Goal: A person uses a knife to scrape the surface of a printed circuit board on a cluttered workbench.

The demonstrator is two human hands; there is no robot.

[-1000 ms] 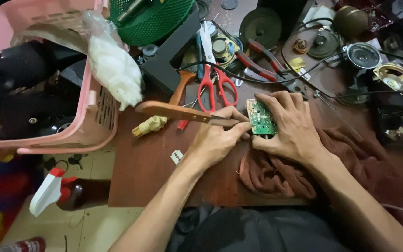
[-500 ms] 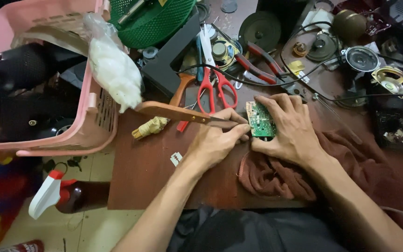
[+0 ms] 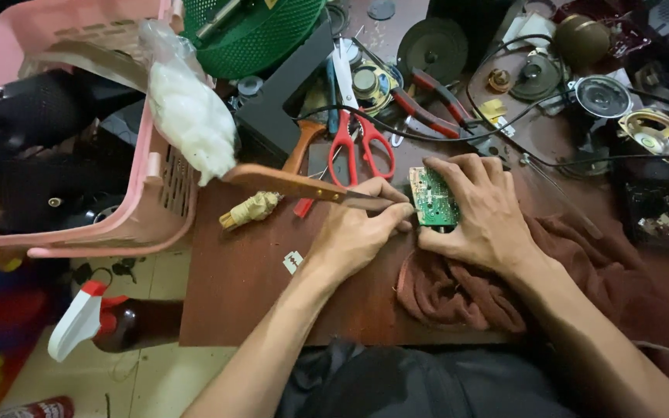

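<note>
Nearest the camera, the left hand (image 3: pixel 354 236) has its grip closed around a long tool with a wooden handle and thin metal shaft (image 3: pixel 303 186), tip pressed at the edge of the small green circuit board (image 3: pixel 433 197). The right hand (image 3: pixel 482 213) has its grip clamped over that board, pinning it on the crumpled brown cloth (image 3: pixel 466 290) on the dark red counter (image 3: pixel 234 286). The risk, as I judge it: the tip could skid off the board and jab the right fingers (image 3: pixel 458 166), which sit just beside it (soft cloth underneath gives little footing). Farther out, red-handled scissors (image 3: pixel 361 143) and red-handled pliers (image 3: pixel 427 101) lie near, and a black cable (image 3: pixel 427 135) runs just beyond the board, crowding any sweep forward. The pink plastic basket (image 3: pixel 156 193) hems in the long handle at left; round speaker parts (image 3: pixel 602 94) sit farthest.
</note>
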